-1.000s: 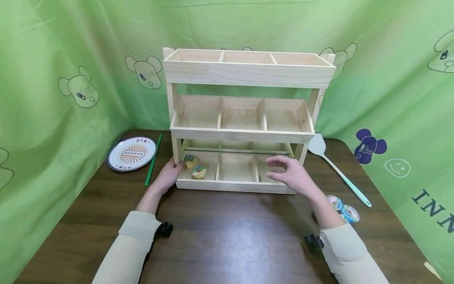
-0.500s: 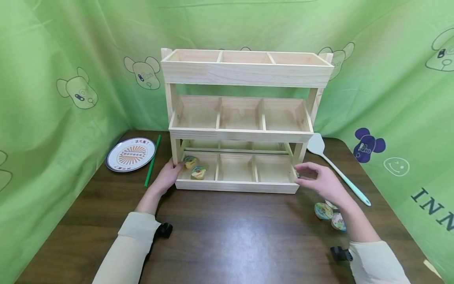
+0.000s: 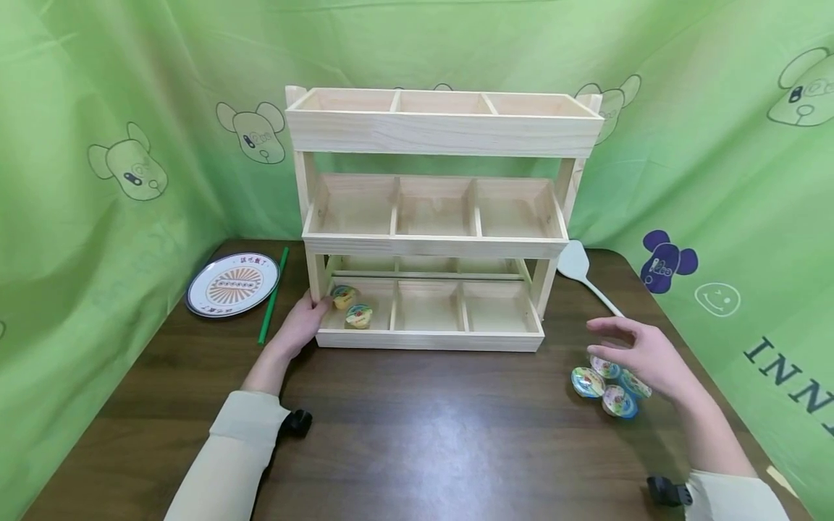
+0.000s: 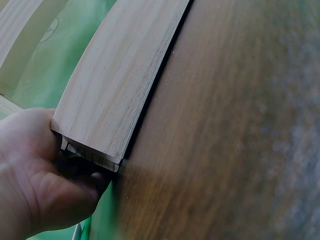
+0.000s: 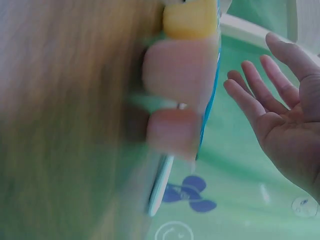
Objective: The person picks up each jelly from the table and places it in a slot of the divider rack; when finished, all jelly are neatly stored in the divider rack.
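A three-tier wooden rack (image 3: 446, 134) stands mid-table, each tier split into three compartments. My left hand (image 3: 301, 324) grips the left end of its bottom tray (image 4: 117, 75), thumb at the edge. Two yellow jelly cups (image 3: 358, 316) lie in that tray's left compartment. On the table to the right sit several jelly cups (image 3: 588, 383) with printed lids, grouped together. Over them hovers my right hand (image 3: 651, 356), fingers apart and holding nothing. The right wrist view shows pink cups (image 5: 180, 72) and a yellow cup (image 5: 192, 21) beside the spread fingers.
A round printed plate (image 3: 233, 284) and a green stick (image 3: 272, 297) lie left of the rack. To its right is a spatula (image 3: 575, 260) with a pale handle, partly behind my right hand. Green cloth (image 3: 156, 65) hangs round the brown table (image 3: 417, 427).
My right hand has moved from the bottom tray's right compartment, rightward and toward me, to above the grouped cups. My left hand stays on the rack. The head view has shifted slightly.
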`<move>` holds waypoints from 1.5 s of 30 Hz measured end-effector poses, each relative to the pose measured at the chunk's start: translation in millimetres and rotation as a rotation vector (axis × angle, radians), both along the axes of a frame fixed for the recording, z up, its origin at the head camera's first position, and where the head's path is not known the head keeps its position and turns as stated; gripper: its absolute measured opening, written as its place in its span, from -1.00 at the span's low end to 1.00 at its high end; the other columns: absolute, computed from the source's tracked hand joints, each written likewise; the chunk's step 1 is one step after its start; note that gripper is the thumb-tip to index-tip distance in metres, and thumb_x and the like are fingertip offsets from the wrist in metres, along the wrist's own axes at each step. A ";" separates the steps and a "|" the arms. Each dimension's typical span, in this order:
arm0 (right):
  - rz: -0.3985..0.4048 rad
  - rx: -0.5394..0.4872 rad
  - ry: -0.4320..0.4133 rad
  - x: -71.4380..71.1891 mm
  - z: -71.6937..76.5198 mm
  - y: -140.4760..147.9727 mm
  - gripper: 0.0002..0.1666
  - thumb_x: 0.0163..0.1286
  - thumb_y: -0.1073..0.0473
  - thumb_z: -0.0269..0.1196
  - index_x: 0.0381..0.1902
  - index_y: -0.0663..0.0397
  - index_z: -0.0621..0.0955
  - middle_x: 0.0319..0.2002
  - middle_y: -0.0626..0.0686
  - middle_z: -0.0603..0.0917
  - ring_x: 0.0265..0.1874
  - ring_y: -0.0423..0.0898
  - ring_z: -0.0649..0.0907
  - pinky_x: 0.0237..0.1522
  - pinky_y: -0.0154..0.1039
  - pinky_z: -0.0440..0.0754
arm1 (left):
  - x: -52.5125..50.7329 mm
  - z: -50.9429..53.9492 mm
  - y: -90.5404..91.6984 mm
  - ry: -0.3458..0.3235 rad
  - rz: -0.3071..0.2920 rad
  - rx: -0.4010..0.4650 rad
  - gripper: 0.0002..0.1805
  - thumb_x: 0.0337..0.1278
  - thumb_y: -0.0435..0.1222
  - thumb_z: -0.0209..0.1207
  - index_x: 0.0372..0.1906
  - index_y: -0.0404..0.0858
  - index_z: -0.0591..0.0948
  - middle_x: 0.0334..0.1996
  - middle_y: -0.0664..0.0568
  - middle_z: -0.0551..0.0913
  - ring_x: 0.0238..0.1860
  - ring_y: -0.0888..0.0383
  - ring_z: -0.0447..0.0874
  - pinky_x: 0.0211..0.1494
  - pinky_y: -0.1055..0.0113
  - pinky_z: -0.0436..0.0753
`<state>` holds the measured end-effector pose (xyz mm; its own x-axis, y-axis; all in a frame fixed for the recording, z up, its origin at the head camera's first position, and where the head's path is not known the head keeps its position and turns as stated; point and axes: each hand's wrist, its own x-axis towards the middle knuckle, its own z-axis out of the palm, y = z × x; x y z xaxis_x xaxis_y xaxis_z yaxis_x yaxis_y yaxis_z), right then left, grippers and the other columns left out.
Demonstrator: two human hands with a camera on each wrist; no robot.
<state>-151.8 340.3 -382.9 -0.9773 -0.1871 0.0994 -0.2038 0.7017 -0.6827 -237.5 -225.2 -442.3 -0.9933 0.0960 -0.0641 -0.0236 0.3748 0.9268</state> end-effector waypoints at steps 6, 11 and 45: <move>-0.036 0.079 0.024 10.3 -3.1 21.0 -0.42 0.29 0.04 0.48 0.19 0.16 0.63 0.12 0.25 0.67 -0.08 -0.40 0.66 -0.12 -0.54 0.49 | 5.3 10.5 3.3 -0.014 -0.007 0.006 -0.32 0.62 -0.22 -0.16 0.58 -0.46 -0.08 0.51 -0.45 0.06 0.51 -0.26 0.02 0.51 -0.16 0.07; -0.089 0.149 0.021 17.6 -6.2 37.8 -0.39 0.26 -0.05 0.48 0.20 0.06 0.64 0.13 0.11 0.68 -0.05 -0.31 0.65 -0.10 -0.44 0.47 | 6.0 13.4 3.5 -0.024 -0.007 0.004 -0.31 0.61 -0.22 -0.17 0.58 -0.46 -0.09 0.51 -0.47 0.06 0.51 -0.28 0.04 0.50 -0.17 0.10; 0.114 0.115 -0.158 31.8 -26.4 74.4 -0.35 0.27 0.15 0.46 0.30 0.17 0.56 0.11 0.20 0.67 -0.01 -0.47 0.54 -0.08 -0.46 0.47 | 2.7 6.9 1.6 -0.019 -0.001 -0.003 -0.30 0.62 -0.17 -0.15 0.59 -0.43 -0.07 0.51 -0.44 0.09 0.51 -0.25 0.06 0.50 -0.15 0.10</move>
